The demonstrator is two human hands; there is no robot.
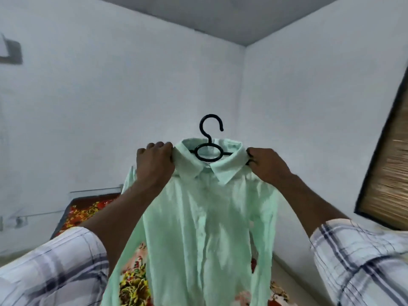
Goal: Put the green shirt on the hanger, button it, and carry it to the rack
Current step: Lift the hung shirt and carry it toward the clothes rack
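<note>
The pale green shirt hangs upright on a black plastic hanger, held up in front of me. Its front looks closed down the middle and the collar is folded down. The hanger's hook sticks up above the collar. My left hand grips the shirt's left shoulder by the collar. My right hand grips the right shoulder, with the hanger's arm end showing between its fingers. The sleeves hang down at both sides.
A bed with a red and yellow floral sheet lies below and behind the shirt. White walls meet in a corner straight ahead. A dark-framed window with a bamboo blind is on the right wall. A switch plate is at upper left.
</note>
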